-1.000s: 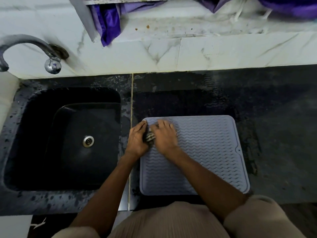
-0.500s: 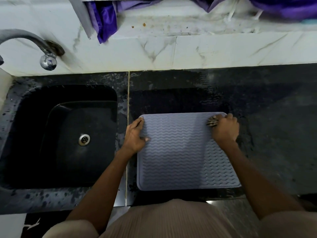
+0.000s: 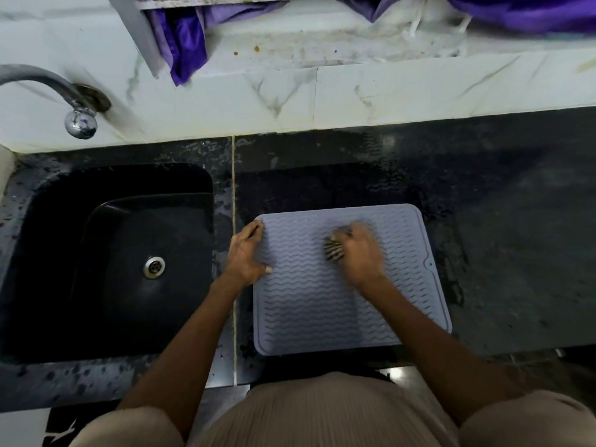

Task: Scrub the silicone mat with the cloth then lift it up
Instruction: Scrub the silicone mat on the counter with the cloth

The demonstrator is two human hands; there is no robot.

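A grey-lilac silicone mat (image 3: pixel 322 317) with wavy ridges lies flat on the dark counter, just right of the sink. My left hand (image 3: pixel 246 256) rests on the mat's left edge, fingers extended and thumb on the mat. My right hand (image 3: pixel 359 253), blurred by motion, grips a dark striped cloth (image 3: pixel 333 250) and presses it on the upper middle of the mat. Most of the cloth is hidden under the hand.
A black sink (image 3: pixel 129 262) with a steel drain (image 3: pixel 154 267) sits to the left, a tap (image 3: pixel 74 101) above it. The wet dark counter (image 3: pixel 516 237) stretches to the right. White marble backsplash (image 3: pixel 354 95) and purple fabric (image 3: pixel 187 37) lie behind.
My right hand with the cloth swept from the mat's left side to its far right corner, then back to the upper middle. My left hand stayed on the left edge.
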